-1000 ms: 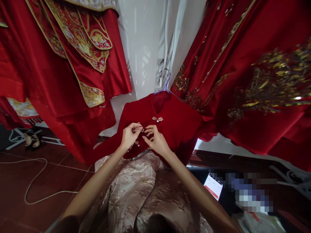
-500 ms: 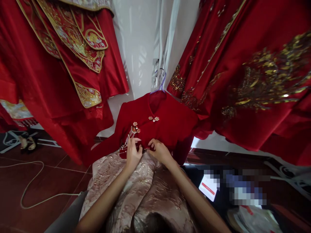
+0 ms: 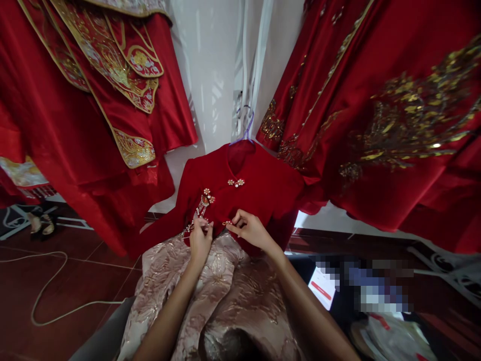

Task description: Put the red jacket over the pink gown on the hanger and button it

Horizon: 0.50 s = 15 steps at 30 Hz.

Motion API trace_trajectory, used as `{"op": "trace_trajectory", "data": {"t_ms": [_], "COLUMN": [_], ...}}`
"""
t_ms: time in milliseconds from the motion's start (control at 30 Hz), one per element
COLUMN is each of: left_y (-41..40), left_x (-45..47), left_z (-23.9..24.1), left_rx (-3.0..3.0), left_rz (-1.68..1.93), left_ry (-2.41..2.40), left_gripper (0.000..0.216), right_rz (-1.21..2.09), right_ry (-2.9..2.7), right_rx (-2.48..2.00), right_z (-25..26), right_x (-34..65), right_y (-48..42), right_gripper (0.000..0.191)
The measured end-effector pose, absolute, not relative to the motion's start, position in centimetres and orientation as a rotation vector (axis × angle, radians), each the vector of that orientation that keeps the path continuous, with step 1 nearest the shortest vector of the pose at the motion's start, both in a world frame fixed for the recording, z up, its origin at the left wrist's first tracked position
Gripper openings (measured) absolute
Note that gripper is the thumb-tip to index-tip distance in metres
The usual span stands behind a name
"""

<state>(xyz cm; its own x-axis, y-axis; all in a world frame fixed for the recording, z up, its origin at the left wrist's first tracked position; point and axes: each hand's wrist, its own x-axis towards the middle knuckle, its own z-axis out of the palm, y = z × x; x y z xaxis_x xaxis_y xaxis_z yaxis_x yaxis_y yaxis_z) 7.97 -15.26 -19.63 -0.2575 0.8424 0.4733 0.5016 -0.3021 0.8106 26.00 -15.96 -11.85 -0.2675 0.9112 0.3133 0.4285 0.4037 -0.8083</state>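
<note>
A red long-sleeved top (image 3: 259,175) hangs on a purple hanger (image 3: 248,131), its lower part draped over my lap. My right hand (image 3: 251,230) pinches a small gold-and-bead clasp (image 3: 227,223) at the front of the top, with a loop end pointing left. To its left, my left hand (image 3: 201,240) has thumb and fingertips closed near the front edge; whatever lies between them is too small to make out. Just above that hand is a beaded tassel brooch (image 3: 206,199). Another beaded clasp (image 3: 236,183) sits at the neckline.
Embroidered red garments (image 3: 139,95) hang at left, with sequined red ones (image 3: 406,125) at right. Shiny pink brocade fabric (image 3: 165,281) covers my lap. A lit phone (image 3: 322,287) lies at right. Floor at left holds a pale cable (image 3: 48,281) and shoes (image 3: 41,225).
My hands have moved slightly apart, the left one leftward. The small clasp at my right fingertips now shows more plainly. The whole view has shifted a little.
</note>
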Motion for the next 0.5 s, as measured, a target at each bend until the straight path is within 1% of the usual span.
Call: {"op": "trace_trajectory", "data": {"t_ms": [100, 167, 367, 500], "left_y": [-15.4, -15.4, -15.1, -15.6], "left_x": [7.9, 7.8, 7.6, 7.7], "left_z": [-19.4, -19.4, -19.6, -19.3], "left_rx": [1.655, 1.62, 1.37, 1.347], "left_rz": [1.627, 1.659, 1.715, 1.721], "left_ry": [1.55, 1.522, 1.299, 1.261], "left_gripper": [0.016, 0.017, 0.024, 0.026], "right_rz": [0.894, 0.904, 0.64, 0.483], "right_ry": [-1.858, -1.861, -1.976, -1.979], "right_rx": [-1.035, -0.984, -1.036, -1.145], "right_z": [-11.5, -11.6, -12.7, -13.3], "right_x": [25.3, 24.8, 23.6, 22.6], "right_y": [-16.4, -16.6, -16.1, -15.7], "right_gripper": [0.028, 0.027, 0.016, 0.015]}}
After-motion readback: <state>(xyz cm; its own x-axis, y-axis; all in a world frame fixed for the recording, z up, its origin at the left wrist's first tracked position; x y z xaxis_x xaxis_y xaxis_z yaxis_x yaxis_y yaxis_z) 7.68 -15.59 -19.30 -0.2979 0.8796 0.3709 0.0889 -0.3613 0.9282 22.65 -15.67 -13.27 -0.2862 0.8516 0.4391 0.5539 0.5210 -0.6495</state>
